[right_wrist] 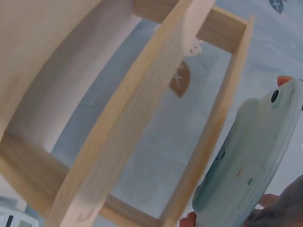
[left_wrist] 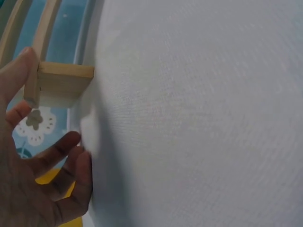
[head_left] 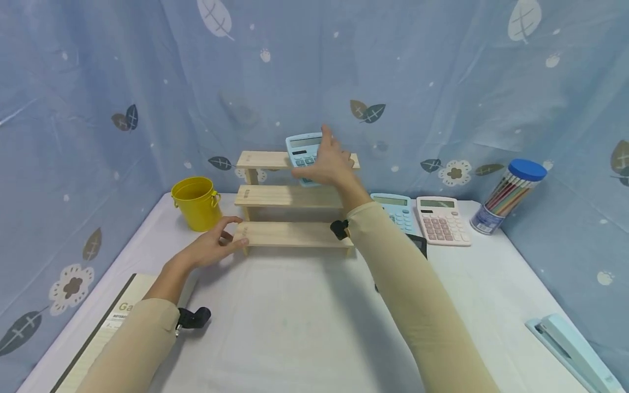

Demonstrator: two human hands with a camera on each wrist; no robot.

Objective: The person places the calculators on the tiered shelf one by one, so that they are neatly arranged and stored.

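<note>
My right hand (head_left: 334, 164) grips a light blue calculator (head_left: 301, 154) by its side edges, keys toward me, at the top step of a three-step wooden shelf (head_left: 290, 232). In the right wrist view the back of the calculator (right_wrist: 251, 156) hangs close beside the top board, tilted; whether it touches the board I cannot tell. My left hand (head_left: 213, 245) pinches the left end of the lowest step between thumb and index finger. The left wrist view shows that thumb on the board (left_wrist: 66, 71), while the other fingers curl loosely near the table.
A yellow bucket (head_left: 196, 210) stands left of the shelf, a notebook (head_left: 125, 300) front left. To the right lie another blue calculator (head_left: 395, 204), a pink calculator (head_left: 444, 221) and a dark object (head_left: 419, 244) partly behind my sleeve. Farther right are a pencil tub (head_left: 508, 196) and a stapler (head_left: 572, 349).
</note>
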